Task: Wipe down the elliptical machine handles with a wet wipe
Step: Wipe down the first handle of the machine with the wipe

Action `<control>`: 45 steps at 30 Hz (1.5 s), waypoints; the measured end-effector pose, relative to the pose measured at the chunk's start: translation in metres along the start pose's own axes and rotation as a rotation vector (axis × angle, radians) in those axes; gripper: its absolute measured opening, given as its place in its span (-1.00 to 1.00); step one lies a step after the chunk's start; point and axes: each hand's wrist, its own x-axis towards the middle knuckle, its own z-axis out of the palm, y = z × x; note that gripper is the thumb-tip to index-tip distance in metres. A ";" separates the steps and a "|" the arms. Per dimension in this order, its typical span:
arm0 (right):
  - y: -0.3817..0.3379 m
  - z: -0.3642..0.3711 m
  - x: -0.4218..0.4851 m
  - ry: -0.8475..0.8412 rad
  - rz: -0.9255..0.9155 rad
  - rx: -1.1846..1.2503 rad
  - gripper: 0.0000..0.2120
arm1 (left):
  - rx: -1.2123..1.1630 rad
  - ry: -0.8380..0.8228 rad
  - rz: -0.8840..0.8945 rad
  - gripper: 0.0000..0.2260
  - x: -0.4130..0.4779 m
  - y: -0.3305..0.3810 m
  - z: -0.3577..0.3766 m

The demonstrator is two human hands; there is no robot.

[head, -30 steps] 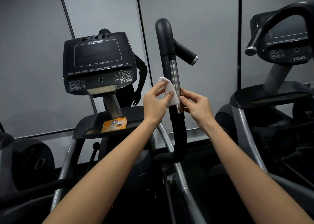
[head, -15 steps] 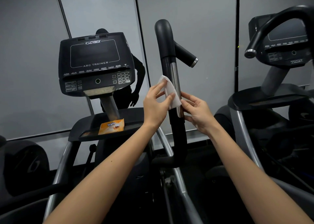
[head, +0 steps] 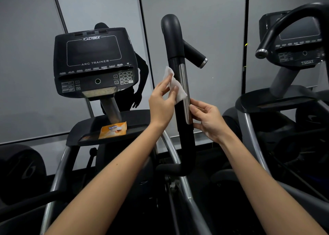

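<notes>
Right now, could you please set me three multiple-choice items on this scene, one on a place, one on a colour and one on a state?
1. Where does the orange packet lie?
A. on the floor
B. on the tray below the console
C. on top of the console

2. What colour is the wipe?
A. white
B. blue
C. green

3. What is the left hand doing?
A. hanging idle
B. pinching the wipe beside the handle
C. pressing buttons

Answers:
1 B, as the packet rests flat on the tray under the console.
2 A, as the wipe shows white against the dark handle.
3 B, as the thumb and fingers close on the wipe next to the handle.
</notes>
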 end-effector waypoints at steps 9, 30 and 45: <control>-0.002 0.004 -0.007 0.017 -0.001 0.008 -0.77 | -0.037 -0.003 -0.079 -0.62 -0.018 0.000 -0.002; -0.001 0.007 -0.008 0.044 -0.024 -0.038 -0.71 | 0.007 -0.001 -0.070 -0.63 -0.019 -0.002 -0.004; 0.003 0.006 -0.006 0.067 -0.025 -0.045 -0.71 | -0.051 0.122 -0.094 -0.88 -0.045 -0.015 0.003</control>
